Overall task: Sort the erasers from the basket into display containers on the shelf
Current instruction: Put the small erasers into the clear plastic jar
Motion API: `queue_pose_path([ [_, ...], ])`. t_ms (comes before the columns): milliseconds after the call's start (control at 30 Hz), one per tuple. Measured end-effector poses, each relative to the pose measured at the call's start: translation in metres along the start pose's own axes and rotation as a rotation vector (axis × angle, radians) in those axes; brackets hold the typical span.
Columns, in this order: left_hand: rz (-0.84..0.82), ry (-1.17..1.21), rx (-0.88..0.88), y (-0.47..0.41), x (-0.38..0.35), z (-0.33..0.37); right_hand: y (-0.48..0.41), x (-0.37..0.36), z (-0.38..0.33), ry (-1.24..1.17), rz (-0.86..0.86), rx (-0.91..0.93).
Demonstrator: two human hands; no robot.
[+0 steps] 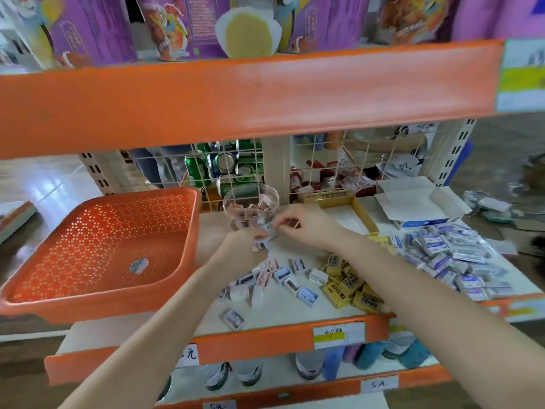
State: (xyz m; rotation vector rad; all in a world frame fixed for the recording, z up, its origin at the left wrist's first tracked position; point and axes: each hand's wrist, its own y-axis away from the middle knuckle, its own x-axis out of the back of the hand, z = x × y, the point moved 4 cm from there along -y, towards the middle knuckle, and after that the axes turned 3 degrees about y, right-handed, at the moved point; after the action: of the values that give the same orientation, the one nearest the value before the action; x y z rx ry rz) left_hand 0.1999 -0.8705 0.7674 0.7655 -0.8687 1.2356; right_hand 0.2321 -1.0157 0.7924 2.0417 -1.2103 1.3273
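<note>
Shelf: white surface with an orange front edge.

Basket: orange, perforated, on the left end of the shelf, tilted with its near edge overhanging. One single eraser lies on its floor.

Clear container: round, at the far middle of the shelf, just right of the basket, partly filled with pink and white erasers.

Left hand: just near of the clear container, fingers curled around several held erasers.

Right hand: at the container's near right rim, fingertips drawn together. Whether they pinch an eraser cannot be determined.

Pastel erasers: scattered loose on the shelf, near of both hands.

Yellow erasers: heaped just right of the pastel erasers, beside the right forearm.

Blue-and-white erasers: large pile at the right end.

Yellow box and white box: both open, at the far right
</note>
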Motion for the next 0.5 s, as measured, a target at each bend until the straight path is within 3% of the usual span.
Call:
queue_pose_path([
  [300,-0.080,-0.115,-0.123,-0.007,-0.019,-0.006,0.036,-0.020,-0.016,0.184,-0.120,-0.132],
  [500,-0.074,-0.052,-0.186,0.001,-0.025,-0.008,0.062,-0.038,-0.023,0.263,-0.175,-0.178],
])
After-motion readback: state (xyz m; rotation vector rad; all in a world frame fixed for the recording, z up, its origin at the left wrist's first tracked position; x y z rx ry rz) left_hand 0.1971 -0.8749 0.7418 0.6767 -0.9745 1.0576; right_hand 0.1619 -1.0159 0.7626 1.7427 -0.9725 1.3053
